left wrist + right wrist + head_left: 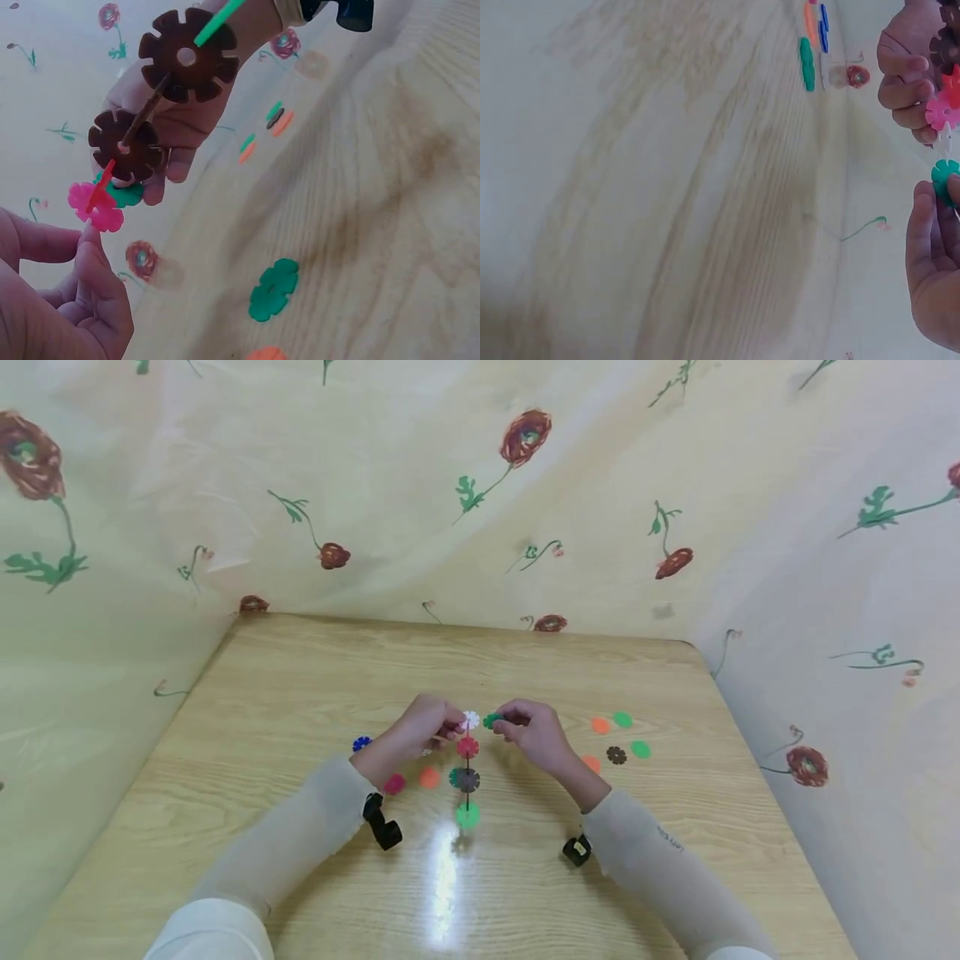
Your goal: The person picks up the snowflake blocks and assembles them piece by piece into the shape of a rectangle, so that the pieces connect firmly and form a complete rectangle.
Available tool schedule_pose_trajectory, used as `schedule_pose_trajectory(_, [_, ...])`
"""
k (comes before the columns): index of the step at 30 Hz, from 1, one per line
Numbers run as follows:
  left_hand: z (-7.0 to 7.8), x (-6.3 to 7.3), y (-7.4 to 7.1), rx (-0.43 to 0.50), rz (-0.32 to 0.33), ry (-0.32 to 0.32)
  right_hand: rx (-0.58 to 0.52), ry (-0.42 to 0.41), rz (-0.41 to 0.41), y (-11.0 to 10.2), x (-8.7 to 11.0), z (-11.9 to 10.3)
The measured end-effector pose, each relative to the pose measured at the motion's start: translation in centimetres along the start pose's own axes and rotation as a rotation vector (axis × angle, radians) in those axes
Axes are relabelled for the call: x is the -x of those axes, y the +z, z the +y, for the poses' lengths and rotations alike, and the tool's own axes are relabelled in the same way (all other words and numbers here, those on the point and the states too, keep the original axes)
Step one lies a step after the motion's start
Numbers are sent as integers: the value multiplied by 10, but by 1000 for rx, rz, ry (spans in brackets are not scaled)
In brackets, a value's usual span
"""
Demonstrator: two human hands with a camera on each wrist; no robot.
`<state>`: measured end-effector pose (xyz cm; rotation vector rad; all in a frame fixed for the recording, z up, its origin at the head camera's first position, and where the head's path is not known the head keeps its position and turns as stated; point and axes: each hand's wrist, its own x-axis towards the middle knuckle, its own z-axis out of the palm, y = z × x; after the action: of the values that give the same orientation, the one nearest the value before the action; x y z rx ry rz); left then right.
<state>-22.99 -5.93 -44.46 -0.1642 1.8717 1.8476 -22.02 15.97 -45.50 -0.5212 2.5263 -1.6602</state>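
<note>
In the head view, a chain of notched plastic discs hangs above the table between my hands: a bright green disc (467, 816) nearest me, a brown disc (468, 781), a red disc (467, 747) and a white disc (471, 720) at the far end. My left hand (423, 727) pinches this far end, by the pink disc (96, 208). Between thumb and fingers, my right hand (538, 735) pinches a darker green disc (946, 174). Its edge is close to the white disc; I cannot tell whether they are joined.
Loose discs lie on the wooden table (315, 668). On the left are blue (362, 743), magenta (394, 785), orange (429, 777) and green (274, 290) ones. Orange (601, 725), green (641, 749) and brown (617, 755) ones lie right. Flower-printed sheeting (405, 468) surrounds the table.
</note>
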Motion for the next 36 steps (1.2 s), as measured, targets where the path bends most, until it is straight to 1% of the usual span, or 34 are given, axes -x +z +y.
schedule_pose_trajectory(4, [-5, 6, 3, 23, -2, -1, 10, 0, -9, 4, 4, -4])
schedule_pose_trajectory(8, [-10, 9, 4, 57, -2, 1, 6, 14, -17, 7, 6, -6])
schedule_pose_trajectory(10, [-12, 9, 4, 61, -3, 6, 14, 25, -25, 8, 10, -17])
schedule_pose_trajectory(14, [-17, 10, 5, 58, -1, 24, 52, 24, -33, 10, 11, -15])
schedule_pose_trajectory(16, [-18, 11, 6, 53, 0, 32, 61, 10, -26, 10, 11, -9])
schedule_pose_trajectory(17, [-18, 11, 6, 53, 1, 33, 63, 1, -23, 11, 9, -3])
schedule_pose_trajectory(22, [-17, 14, 6, 46, 4, 47, 38, -9, -19, 10, 10, -3])
schedule_pose_trajectory(24, [-16, 15, 7, 27, 11, 55, 25, -3, -20, 9, 10, -2])
schedule_pose_trajectory(28, [-16, 14, 8, 8, 33, 51, -11, 30, -17, 10, 9, -1])
schedule_pose_trajectory(30, [-16, 13, 10, 14, 41, 57, -35, 40, -14, 10, 8, 0])
schedule_pose_trajectory(33, [-15, 13, 11, 23, 63, 65, -46, 29, -10, 11, 7, -1])
schedule_pose_trajectory(36, [-14, 15, 12, 23, 80, 56, -40, 21, -20, 11, 6, -3])
